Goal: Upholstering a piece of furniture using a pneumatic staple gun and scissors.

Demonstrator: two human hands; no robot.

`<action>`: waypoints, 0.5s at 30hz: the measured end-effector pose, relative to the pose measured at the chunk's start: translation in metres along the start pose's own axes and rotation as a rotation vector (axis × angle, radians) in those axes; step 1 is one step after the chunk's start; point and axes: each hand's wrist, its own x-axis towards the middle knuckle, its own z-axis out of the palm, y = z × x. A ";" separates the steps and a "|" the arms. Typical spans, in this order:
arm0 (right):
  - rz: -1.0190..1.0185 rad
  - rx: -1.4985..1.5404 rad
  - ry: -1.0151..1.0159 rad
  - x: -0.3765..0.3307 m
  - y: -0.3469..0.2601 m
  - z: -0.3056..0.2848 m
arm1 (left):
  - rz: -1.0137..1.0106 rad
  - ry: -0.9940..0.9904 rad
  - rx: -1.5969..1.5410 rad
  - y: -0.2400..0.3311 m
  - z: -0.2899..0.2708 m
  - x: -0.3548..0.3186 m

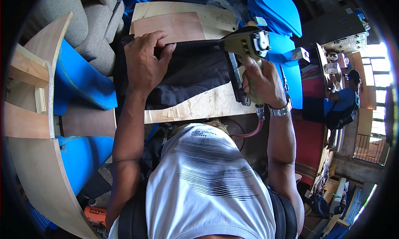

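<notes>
My right hand (266, 81) grips an olive-green pneumatic stapler (245, 46) by its handle, its long dark magazine angled across the right part of a black cloth (191, 73). A reddish air hose (253, 130) runs from the handle's base. At the cloth's left end, my left hand (145, 64) is over the far edge, fingers bent and thumb apart from the index finger. Whether its fingertips touch the cloth is hard to tell. The cloth lies across a pale wooden board (195, 110), with a thin brown plywood sheet (174, 25) beyond it.
Curved wooden frames (31, 164) with blue foam (81, 83) stand at the left, near grey upholstered cushions (93, 35). More blue foam sheets (276, 10) lie at the far right. Another person (345, 100) is beside a cluttered bench at the right. An orange tool (96, 215) sits low left.
</notes>
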 end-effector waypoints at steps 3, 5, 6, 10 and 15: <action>-0.011 -0.055 0.021 0.002 -0.005 0.004 | 0.013 0.022 -0.013 -0.002 0.001 -0.002; -0.018 -0.053 0.012 0.001 -0.008 0.007 | 0.026 0.032 0.000 -0.004 0.001 -0.003; -0.019 -0.046 0.001 0.002 -0.010 0.010 | 0.027 0.034 0.009 -0.004 0.002 -0.002; -0.035 -0.079 0.006 0.003 -0.016 0.022 | -0.032 0.022 -0.052 -0.004 0.003 -0.003; -0.067 -0.045 -0.036 0.003 -0.023 0.030 | -0.024 0.039 0.020 -0.002 0.003 -0.004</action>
